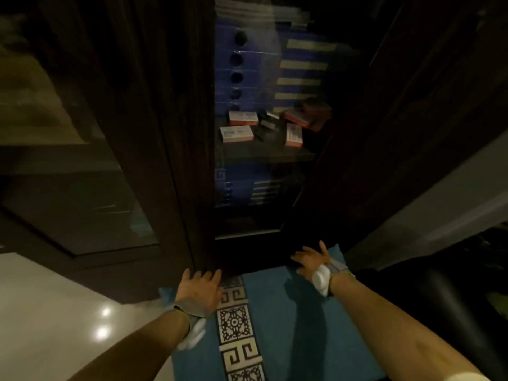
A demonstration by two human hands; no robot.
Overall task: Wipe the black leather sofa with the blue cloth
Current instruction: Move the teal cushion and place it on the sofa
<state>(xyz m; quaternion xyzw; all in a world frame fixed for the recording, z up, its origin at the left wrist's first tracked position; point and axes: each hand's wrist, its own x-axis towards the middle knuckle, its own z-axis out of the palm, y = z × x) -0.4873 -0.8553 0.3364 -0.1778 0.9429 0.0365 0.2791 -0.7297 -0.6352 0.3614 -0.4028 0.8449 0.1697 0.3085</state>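
Two hands lie flat with relaxed fingers, gripping nothing: left hand [200, 291] and right hand [310, 264] on the blue patterned cloth [286, 320], its long axis running away toward the glass-fronted cabinet [247, 149]. The black leather sofa [445, 301] sits to the right, nearer the right hand.

**Hidden, cropped and unreadable**

The blue cloth [288, 320] runs off the bottom edge beneath both forearms. The black leather sofa [439, 298], right of the cloth, is cropped and lost in shadow. Above the cloth, the small boxes' [236, 133] print is too blurred to read.
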